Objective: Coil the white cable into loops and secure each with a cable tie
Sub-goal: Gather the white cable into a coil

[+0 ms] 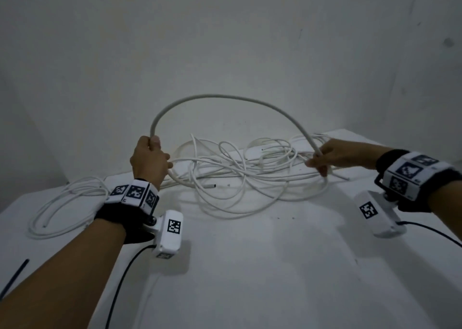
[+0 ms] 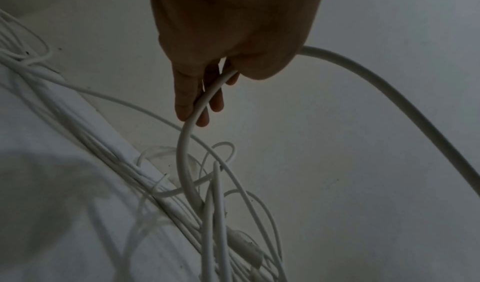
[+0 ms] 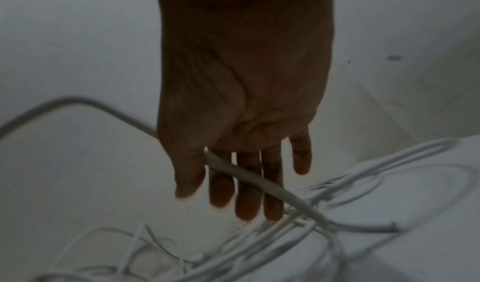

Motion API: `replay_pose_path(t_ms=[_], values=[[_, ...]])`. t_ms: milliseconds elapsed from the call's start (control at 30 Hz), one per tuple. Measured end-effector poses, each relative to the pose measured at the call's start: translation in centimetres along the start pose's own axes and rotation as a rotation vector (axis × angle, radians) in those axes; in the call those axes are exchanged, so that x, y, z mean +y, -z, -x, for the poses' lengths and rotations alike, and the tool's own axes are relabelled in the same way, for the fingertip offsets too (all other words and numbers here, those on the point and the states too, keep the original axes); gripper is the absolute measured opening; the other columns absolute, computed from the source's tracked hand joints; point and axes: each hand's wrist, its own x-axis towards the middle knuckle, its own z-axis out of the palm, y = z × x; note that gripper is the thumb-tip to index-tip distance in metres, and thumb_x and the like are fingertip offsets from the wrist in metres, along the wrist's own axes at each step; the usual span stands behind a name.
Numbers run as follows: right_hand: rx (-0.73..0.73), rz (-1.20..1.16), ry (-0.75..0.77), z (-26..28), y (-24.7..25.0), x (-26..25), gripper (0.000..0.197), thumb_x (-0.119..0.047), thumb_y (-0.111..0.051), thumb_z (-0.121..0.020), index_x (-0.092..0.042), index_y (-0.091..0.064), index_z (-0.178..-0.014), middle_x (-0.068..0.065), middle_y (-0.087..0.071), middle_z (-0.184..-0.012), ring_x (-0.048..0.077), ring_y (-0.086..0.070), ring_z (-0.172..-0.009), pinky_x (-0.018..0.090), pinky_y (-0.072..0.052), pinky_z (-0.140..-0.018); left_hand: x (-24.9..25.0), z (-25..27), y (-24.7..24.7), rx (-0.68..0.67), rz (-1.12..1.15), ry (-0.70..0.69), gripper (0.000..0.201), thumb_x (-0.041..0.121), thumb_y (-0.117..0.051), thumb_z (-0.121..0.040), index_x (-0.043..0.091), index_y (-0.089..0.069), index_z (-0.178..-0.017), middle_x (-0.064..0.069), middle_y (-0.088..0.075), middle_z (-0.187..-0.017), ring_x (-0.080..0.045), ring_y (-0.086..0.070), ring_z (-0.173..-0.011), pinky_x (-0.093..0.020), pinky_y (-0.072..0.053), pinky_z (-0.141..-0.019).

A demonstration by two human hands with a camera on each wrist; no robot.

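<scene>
Leftmost, a finished-looking coil (image 1: 62, 205) of white cable lies flat on the worktop (image 1: 250, 266), apart from the rest. A thin dark strip (image 1: 13, 277) sits at the near left edge; can't tell what it is.

My left hand (image 1: 150, 162) is raised above the worktop, grip curled round the white cable (image 1: 225, 98). In the left wrist view the fingers (image 2: 185, 93) wrap it and it exits downward into the pile.

From that grip the cable rises, arches high in front of the wall (image 1: 225, 41), and comes down to the right.

Under the arch, the tangled pile (image 1: 245, 176) of thinner white cable sprawls across the back of the worktop, loops overlapping, a few cut ends poking out.

My right hand (image 1: 335, 155) takes the other leg of the arch. Right wrist view: cable (image 3: 249, 176) runs between thumb and fingers (image 3: 248, 194), fingers mostly straight, loose pinch. Past the grip it drops into the pile.

No tie on this arch that I can see.
</scene>
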Motion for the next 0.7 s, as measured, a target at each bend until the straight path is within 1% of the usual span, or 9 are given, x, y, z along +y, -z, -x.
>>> replay_pose_path(t_ms=[33,100,200,267,367,433,500,567,700], values=[[0.035,0.055,-0.055,0.0,-0.3,0.6,0.052,-0.044,-0.051,-0.093,-0.012,-0.059,-0.053,0.001,-0.06,-0.06,0.016,-0.054,-0.062,0.029,-0.038,-0.071,0.0,0.0,0.0,-0.007,-0.017,-0.015,0.03,0.034,-0.038,-0.102,0.008,-0.049,-0.093,-0.022,-0.062,-0.09,-0.03,-0.063,-0.073,-0.03,-0.048,-0.052],[0.185,0.013,-0.105,0.1,-0.2,0.7,0.055,-0.046,-0.039,-0.097,-0.007,-0.056,-0.062,0.011,-0.061,-0.071,0.024,-0.054,-0.066,0.031,-0.04,-0.068,0.0,0.2,-0.4,-0.02,-0.073,-0.074,0.033,0.036,-0.039,-0.101,0.006,-0.049,-0.091,-0.021,-0.061,-0.083,-0.032,-0.061,-0.069,-0.035,-0.052,-0.056],[0.429,-0.021,-0.044,0.1,1.4,-1.5,0.055,-0.044,-0.034,-0.099,0.0,-0.053,-0.072,0.02,-0.056,-0.079,0.028,-0.051,-0.07,0.032,-0.033,-0.06,0.2,0.5,-0.9,0.004,-0.132,-0.123,0.036,0.041,-0.034,-0.1,0.011,-0.043,-0.082,-0.015,-0.056,-0.077,-0.038,-0.061,-0.078,-0.05,-0.054,-0.075],[0.506,0.028,0.025,-0.3,3.2,-3.0,0.052,-0.043,-0.033,-0.1,0.001,-0.051,-0.08,0.019,-0.053,-0.082,0.028,-0.048,-0.074,0.031,-0.03,-0.065,0.5,0.7,-1.2,0.02,-0.136,-0.118,0.033,0.038,-0.032,-0.102,0.011,-0.041,-0.085,-0.007,-0.051,-0.073,-0.037,-0.058,-0.081,-0.047,-0.052,-0.077],[0.603,0.032,0.134,-1.2,5.6,-4.2,0.037,-0.04,-0.035,-0.101,-0.006,-0.042,-0.087,0.013,-0.048,-0.078,0.027,-0.044,-0.075,0.032,-0.027,-0.065,0.3,0.7,-1.2,0.041,-0.167,-0.131,0.027,0.032,-0.031,-0.103,0.009,-0.04,-0.091,-0.002,-0.046,-0.072,-0.03,-0.051,-0.078,-0.037,-0.043,-0.07],[0.629,0.052,0.168,-1.6,6.7,-4.6,0.03,-0.038,-0.037,-0.1,-0.009,-0.037,-0.092,0.011,-0.046,-0.076,0.027,-0.044,-0.073,0.033,-0.027,-0.063,0.0,0.8,-1.0,0.039,-0.186,-0.132,0.026,0.029,-0.03,-0.104,0.008,-0.041,-0.093,-0.004,-0.046,-0.073,-0.028,-0.049,-0.078,-0.034,-0.037,-0.068],[0.619,0.11,0.188,-1.9,7.5,-4.9,0.027,-0.037,-0.038,-0.1,-0.01,-0.036,-0.098,0.014,-0.048,-0.077,0.029,-0.046,-0.072,0.034,-0.03,-0.062,-0.3,0.8,-0.9,0.033,-0.198,-0.122,0.027,0.027,-0.029,-0.104,0.005,-0.045,-0.1,-0.009,-0.05,-0.081,-0.027,-0.047,-0.08,-0.032,-0.033,-0.069],[0.612,0.164,0.19,-2.0,8.2,-5.3,0.03,-0.039,-0.036,-0.1,-0.009,-0.037,-0.102,0.014,-0.049,-0.075,0.029,-0.046,-0.07,0.034,-0.031,-0.06,-0.4,0.9,-0.8,0.028,-0.199,-0.126,0.027,0.025,-0.03,-0.104,0.005,-0.048,-0.106,-0.011,-0.052,-0.089,-0.026,-0.048,-0.082,-0.03,-0.032,-0.071],[0.579,0.28,0.172,-2.1,8.6,-5.2,0.035,-0.043,-0.029,-0.101,-0.009,-0.035,-0.098,0.012,-0.044,-0.066,0.027,-0.042,-0.057,0.033,-0.027,-0.051,-0.3,0.7,-0.7,0.022,-0.212,-0.144,0.026,0.023,-0.03,-0.104,0.007,-0.05,-0.108,-0.011,-0.053,-0.091,-0.025,-0.048,-0.083,-0.029,-0.033,-0.072]])
